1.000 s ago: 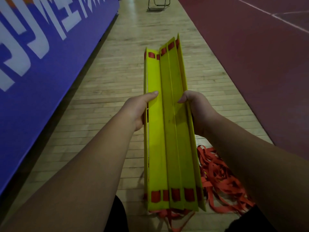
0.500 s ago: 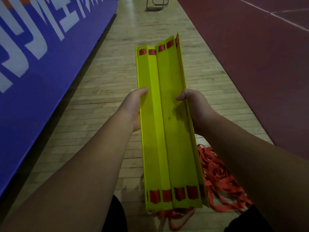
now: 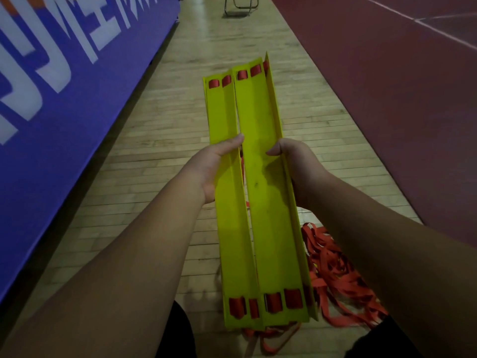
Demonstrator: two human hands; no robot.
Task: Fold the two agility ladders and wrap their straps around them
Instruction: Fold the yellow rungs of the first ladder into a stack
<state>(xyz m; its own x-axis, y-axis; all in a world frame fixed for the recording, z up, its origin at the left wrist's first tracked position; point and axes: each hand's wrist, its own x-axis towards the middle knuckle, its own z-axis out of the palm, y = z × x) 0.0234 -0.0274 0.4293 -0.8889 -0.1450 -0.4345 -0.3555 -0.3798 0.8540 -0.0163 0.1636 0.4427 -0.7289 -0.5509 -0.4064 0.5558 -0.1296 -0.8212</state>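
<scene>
I hold a bundle of flat yellow ladder rungs (image 3: 265, 192) lengthwise in front of me, above the floor. Red strap loops show through slots at both ends. The bundle has parted into a left stack (image 3: 227, 208) and a right stack. My left hand (image 3: 214, 166) grips the left stack at mid-length, thumb on top. My right hand (image 3: 291, 164) grips the right stack from its right edge, thumb on top. A loose tangle of red straps (image 3: 335, 270) lies on the floor under and to the right of the rungs.
A blue padded wall with white lettering (image 3: 64, 104) runs along the left. Wooden floor (image 3: 160, 140) stretches ahead, with dark red court surface (image 3: 387, 99) on the right. Metal chair legs (image 3: 241, 5) stand far ahead.
The rung bundle has spread apart into two stacks with a gap between them, the left stack tilting outward. My left thumb has slid toward the gap.
</scene>
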